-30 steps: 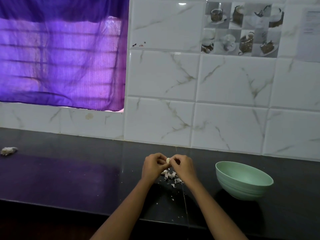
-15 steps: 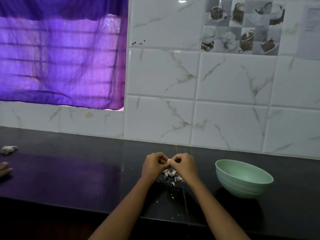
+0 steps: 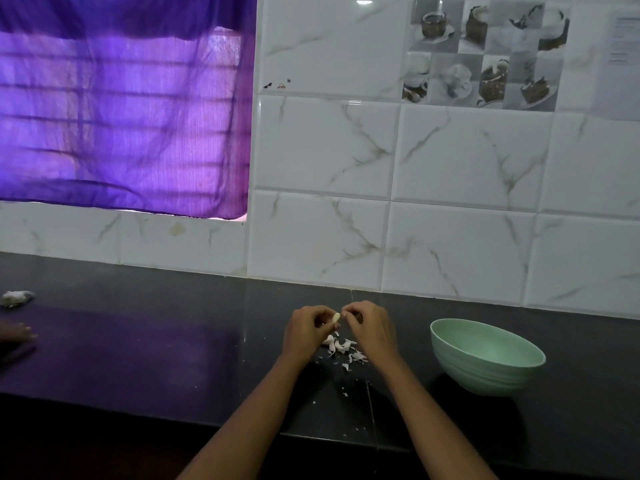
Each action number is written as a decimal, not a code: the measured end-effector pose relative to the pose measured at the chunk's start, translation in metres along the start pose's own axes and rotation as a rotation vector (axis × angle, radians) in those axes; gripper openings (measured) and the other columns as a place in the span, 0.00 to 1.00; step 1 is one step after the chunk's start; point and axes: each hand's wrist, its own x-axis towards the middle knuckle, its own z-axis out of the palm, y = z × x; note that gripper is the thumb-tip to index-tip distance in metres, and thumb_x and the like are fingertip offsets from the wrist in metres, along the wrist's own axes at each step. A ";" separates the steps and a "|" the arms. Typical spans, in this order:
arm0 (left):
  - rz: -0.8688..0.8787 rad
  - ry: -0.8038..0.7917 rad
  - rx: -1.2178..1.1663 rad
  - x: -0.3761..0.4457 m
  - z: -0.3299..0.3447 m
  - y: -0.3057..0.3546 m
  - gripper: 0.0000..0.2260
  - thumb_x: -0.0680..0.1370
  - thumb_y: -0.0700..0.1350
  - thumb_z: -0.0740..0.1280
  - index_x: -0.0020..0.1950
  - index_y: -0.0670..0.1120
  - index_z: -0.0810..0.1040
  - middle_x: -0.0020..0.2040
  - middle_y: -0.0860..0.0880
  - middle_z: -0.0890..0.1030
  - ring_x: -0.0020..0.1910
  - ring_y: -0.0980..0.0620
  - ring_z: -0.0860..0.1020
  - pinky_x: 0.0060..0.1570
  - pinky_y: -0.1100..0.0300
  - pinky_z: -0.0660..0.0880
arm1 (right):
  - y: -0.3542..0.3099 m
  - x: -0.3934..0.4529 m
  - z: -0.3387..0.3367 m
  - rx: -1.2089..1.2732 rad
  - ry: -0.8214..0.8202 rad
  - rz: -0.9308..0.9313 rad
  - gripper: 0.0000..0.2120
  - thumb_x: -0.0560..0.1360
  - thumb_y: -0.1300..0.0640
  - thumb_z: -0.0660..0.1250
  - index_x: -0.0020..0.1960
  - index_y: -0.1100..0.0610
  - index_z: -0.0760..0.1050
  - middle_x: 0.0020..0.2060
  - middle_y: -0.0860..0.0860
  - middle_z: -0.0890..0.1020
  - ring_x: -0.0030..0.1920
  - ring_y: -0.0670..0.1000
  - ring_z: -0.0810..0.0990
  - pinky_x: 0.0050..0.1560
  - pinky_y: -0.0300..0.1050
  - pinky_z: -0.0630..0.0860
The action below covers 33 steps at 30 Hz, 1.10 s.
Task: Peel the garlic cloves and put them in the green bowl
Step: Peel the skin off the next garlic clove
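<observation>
Peeling was the step in hand, I judged: my left hand [image 3: 304,332] and right hand [image 3: 370,329] both pinched one small pale garlic clove [image 3: 336,317], held above the glossy black stone table [image 3: 145,344], left of the smooth round pale-green bowl [image 3: 486,356]. Thin papery white skins [image 3: 343,348] lay scattered beneath the clove. Next, I reckoned, the last skin needed stripping before carrying the clove right to the bowl.

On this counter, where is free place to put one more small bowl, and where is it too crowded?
Bare dark counter lies between the hands and another person's fingers at the left edge. Crowded: garlic skins under the left hand and right hand, with the green bowl to their right.
</observation>
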 end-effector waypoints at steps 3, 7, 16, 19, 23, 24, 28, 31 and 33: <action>0.008 -0.023 0.019 -0.001 -0.001 0.001 0.05 0.71 0.44 0.73 0.46 0.50 0.84 0.37 0.54 0.83 0.34 0.64 0.78 0.35 0.70 0.73 | 0.001 0.002 0.000 -0.057 -0.028 -0.028 0.06 0.76 0.55 0.65 0.48 0.54 0.81 0.45 0.49 0.81 0.47 0.49 0.78 0.44 0.43 0.73; 0.018 -0.040 0.075 -0.001 -0.003 0.003 0.04 0.73 0.45 0.71 0.47 0.49 0.84 0.38 0.54 0.84 0.35 0.64 0.79 0.37 0.66 0.74 | -0.001 0.001 -0.001 -0.115 -0.034 -0.048 0.08 0.77 0.53 0.64 0.48 0.55 0.80 0.44 0.49 0.81 0.45 0.48 0.77 0.40 0.40 0.68; 0.019 -0.064 0.171 0.000 -0.001 0.003 0.05 0.72 0.40 0.71 0.47 0.46 0.84 0.41 0.49 0.84 0.41 0.55 0.81 0.41 0.61 0.75 | 0.001 -0.001 -0.004 -0.273 -0.087 -0.183 0.11 0.80 0.55 0.58 0.51 0.57 0.78 0.48 0.51 0.79 0.50 0.49 0.75 0.42 0.39 0.69; 0.027 -0.072 0.190 0.000 0.000 0.001 0.05 0.73 0.40 0.71 0.47 0.46 0.84 0.41 0.50 0.84 0.40 0.56 0.81 0.41 0.62 0.75 | 0.000 0.002 -0.004 -0.381 -0.144 -0.208 0.12 0.80 0.55 0.56 0.54 0.58 0.77 0.50 0.52 0.78 0.52 0.50 0.75 0.44 0.41 0.71; 0.034 -0.073 0.209 0.001 0.001 0.002 0.05 0.73 0.39 0.70 0.47 0.45 0.84 0.41 0.48 0.84 0.41 0.53 0.81 0.40 0.61 0.75 | -0.008 -0.002 0.000 -0.594 -0.096 -0.310 0.13 0.60 0.52 0.79 0.36 0.57 0.77 0.35 0.50 0.78 0.36 0.48 0.78 0.25 0.37 0.70; 0.034 -0.071 0.206 0.001 0.001 0.002 0.06 0.73 0.38 0.69 0.47 0.45 0.84 0.41 0.48 0.84 0.41 0.53 0.81 0.40 0.61 0.74 | -0.011 -0.003 0.000 -0.640 -0.093 -0.307 0.19 0.49 0.51 0.83 0.30 0.55 0.75 0.29 0.48 0.76 0.30 0.46 0.77 0.20 0.35 0.65; 0.017 -0.052 0.159 0.002 0.002 -0.001 0.06 0.71 0.37 0.70 0.45 0.46 0.84 0.40 0.49 0.84 0.40 0.52 0.82 0.43 0.56 0.78 | -0.012 -0.003 0.005 -0.579 -0.028 -0.278 0.21 0.45 0.54 0.83 0.27 0.55 0.72 0.25 0.48 0.74 0.26 0.47 0.75 0.18 0.34 0.59; 0.004 -0.023 0.050 0.004 0.006 -0.005 0.06 0.70 0.36 0.71 0.42 0.46 0.84 0.37 0.51 0.84 0.37 0.52 0.82 0.41 0.55 0.79 | -0.004 -0.004 0.001 -0.404 0.061 -0.223 0.06 0.69 0.58 0.71 0.39 0.60 0.75 0.36 0.53 0.78 0.39 0.53 0.77 0.29 0.42 0.64; -0.013 -0.002 -0.022 0.005 0.006 -0.005 0.06 0.71 0.36 0.71 0.43 0.45 0.84 0.36 0.51 0.84 0.35 0.54 0.81 0.39 0.56 0.78 | 0.003 -0.002 -0.002 -0.367 0.036 -0.130 0.06 0.76 0.59 0.60 0.46 0.60 0.74 0.43 0.53 0.78 0.45 0.52 0.74 0.36 0.43 0.64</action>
